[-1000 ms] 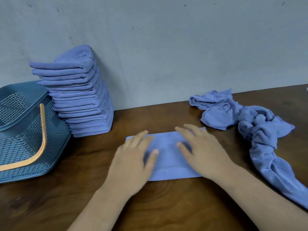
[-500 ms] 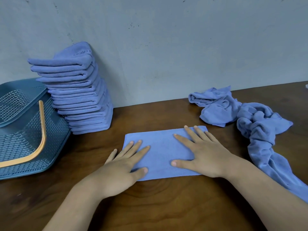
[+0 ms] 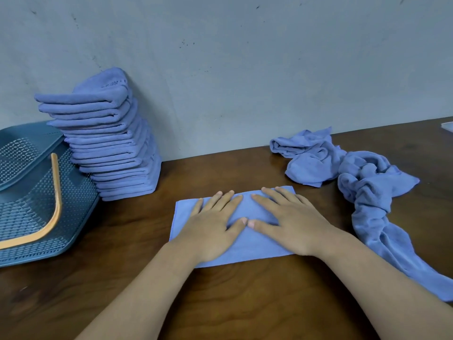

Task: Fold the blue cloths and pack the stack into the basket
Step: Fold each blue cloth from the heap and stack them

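Note:
A half-folded blue cloth (image 3: 252,249) lies flat on the brown table in front of me. My left hand (image 3: 213,224) presses flat on its left half, fingers straight. My right hand (image 3: 291,222) presses flat on its right half, and the two thumbs touch at the middle. A tall leaning stack of folded blue cloths (image 3: 110,141) stands against the wall at the left. Beside it lies the teal plastic basket (image 3: 27,192), tipped, with an orange handle (image 3: 52,217). Crumpled unfolded blue cloths (image 3: 362,182) lie at the right.
A grey wall (image 3: 245,69) closes off the back of the wooden table (image 3: 245,303). One crumpled cloth trails toward the table's front right. A pale object (image 3: 447,126) shows at the far right edge.
Both hands have slid inward over the cloth: the left hand moved from its left lower corner to its left half, and the thumbs now meet at the middle.

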A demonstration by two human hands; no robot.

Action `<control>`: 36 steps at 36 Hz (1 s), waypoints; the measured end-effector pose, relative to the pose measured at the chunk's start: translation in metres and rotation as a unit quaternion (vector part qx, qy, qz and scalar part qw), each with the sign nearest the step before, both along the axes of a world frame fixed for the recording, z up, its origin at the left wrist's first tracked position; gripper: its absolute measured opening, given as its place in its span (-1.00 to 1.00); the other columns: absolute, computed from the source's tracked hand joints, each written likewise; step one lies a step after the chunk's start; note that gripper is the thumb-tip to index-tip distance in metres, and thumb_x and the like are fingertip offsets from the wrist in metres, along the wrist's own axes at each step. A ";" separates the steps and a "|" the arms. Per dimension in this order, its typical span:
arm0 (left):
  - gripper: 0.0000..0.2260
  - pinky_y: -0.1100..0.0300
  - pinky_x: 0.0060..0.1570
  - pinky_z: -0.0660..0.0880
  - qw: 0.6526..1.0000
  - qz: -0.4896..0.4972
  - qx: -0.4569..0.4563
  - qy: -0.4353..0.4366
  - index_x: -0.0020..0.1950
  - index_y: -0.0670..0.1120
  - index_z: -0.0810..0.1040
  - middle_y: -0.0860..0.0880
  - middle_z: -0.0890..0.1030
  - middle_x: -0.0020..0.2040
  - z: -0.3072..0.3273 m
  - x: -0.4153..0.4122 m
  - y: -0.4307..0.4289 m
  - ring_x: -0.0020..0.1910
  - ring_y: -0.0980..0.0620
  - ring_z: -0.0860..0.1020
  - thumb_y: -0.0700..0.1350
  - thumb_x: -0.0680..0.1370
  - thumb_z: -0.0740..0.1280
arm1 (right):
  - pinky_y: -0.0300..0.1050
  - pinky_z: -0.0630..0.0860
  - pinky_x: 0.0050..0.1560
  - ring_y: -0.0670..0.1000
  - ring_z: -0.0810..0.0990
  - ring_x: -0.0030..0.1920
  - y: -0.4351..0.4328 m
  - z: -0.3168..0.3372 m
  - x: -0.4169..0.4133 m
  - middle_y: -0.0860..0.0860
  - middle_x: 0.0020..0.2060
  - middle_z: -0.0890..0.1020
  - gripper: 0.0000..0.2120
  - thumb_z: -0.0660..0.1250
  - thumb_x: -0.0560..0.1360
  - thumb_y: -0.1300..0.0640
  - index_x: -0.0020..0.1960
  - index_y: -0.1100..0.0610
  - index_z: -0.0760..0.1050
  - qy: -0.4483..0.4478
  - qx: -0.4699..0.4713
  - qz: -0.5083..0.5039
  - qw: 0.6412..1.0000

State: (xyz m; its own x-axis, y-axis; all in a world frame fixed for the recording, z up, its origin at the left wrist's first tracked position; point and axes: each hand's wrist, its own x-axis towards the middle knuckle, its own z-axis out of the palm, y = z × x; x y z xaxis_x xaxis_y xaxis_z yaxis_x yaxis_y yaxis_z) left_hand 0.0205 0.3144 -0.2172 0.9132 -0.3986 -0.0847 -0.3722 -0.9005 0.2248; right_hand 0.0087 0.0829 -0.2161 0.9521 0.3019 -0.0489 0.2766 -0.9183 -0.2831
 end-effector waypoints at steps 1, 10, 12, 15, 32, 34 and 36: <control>-0.41 -0.07 0.66 -0.20 1.000 0.002 0.006 -0.007 0.72 0.24 -0.09 0.26 -0.13 0.71 -0.001 -0.002 0.001 0.68 0.19 -0.22 0.34 0.71 -0.06 | 0.02 -0.03 0.64 -0.14 -0.11 0.67 -0.003 -0.002 0.003 -0.27 0.68 0.00 -0.27 -0.08 0.60 -0.52 0.69 -0.26 0.00 -0.011 0.013 -0.011 1.000; -0.33 -0.07 0.66 -0.21 1.000 0.000 0.020 -0.016 0.71 0.27 -0.18 0.31 -0.21 0.69 0.000 -0.043 0.005 0.66 0.22 -0.28 0.45 0.64 -0.10 | -0.04 0.36 0.23 -0.03 0.41 0.12 -0.005 0.004 0.006 -0.19 0.08 0.48 -0.72 0.18 0.57 -0.03 0.24 -0.15 0.51 -0.122 -0.010 -0.052 0.991; -0.28 -0.06 0.66 -0.24 1.000 0.004 0.018 -0.011 0.70 0.28 -0.18 0.33 -0.24 0.68 0.000 -0.053 0.006 0.64 0.25 -0.31 0.51 0.60 -0.12 | 0.01 0.39 0.18 0.00 0.41 0.07 -0.006 0.008 0.004 -0.15 -0.02 0.43 -0.76 0.17 0.48 -0.12 0.10 -0.11 0.46 -0.099 -0.022 -0.071 0.992; -0.26 -0.05 0.66 -0.27 1.000 0.011 0.017 -0.002 0.70 0.29 -0.19 0.34 -0.26 0.67 0.003 -0.057 0.005 0.63 0.27 -0.34 0.53 0.58 -0.10 | 0.00 0.36 0.11 0.01 0.38 0.03 -0.008 0.013 0.003 -0.13 -0.08 0.44 -0.78 0.23 0.47 -0.16 0.01 -0.07 0.44 -0.074 -0.044 -0.092 0.992; -0.33 -0.09 0.66 -0.23 0.999 0.045 -0.016 -0.024 0.69 0.34 -0.10 0.36 -0.16 0.68 -0.003 -0.049 0.012 0.66 0.20 -0.32 0.50 0.61 -0.08 | -0.02 0.54 -0.16 -0.05 0.59 -0.24 -0.012 0.019 0.008 -0.09 -0.24 0.61 -0.81 0.43 0.55 -0.06 0.10 -0.15 0.46 -0.022 0.262 -0.157 0.952; -0.32 -0.10 0.66 -0.22 0.998 0.056 -0.014 -0.022 0.69 0.34 -0.10 0.36 -0.17 0.68 -0.004 -0.047 0.015 0.66 0.18 -0.32 0.50 0.61 -0.09 | -0.06 0.47 -0.19 -0.08 0.49 -0.36 -0.016 0.016 0.009 -0.05 -0.33 0.56 -0.70 0.40 0.61 -0.03 0.26 -0.25 0.39 -0.008 0.312 -0.139 0.940; -0.32 -0.10 0.66 -0.22 0.998 0.065 -0.011 -0.022 0.69 0.33 -0.10 0.35 -0.17 0.68 -0.004 -0.045 0.017 0.67 0.16 -0.31 0.50 0.61 -0.09 | -0.04 0.44 -0.16 -0.03 0.45 -0.34 -0.018 0.019 0.007 0.13 -0.25 0.56 -0.69 0.37 0.65 0.02 0.28 -0.30 0.39 0.012 0.345 -0.114 0.931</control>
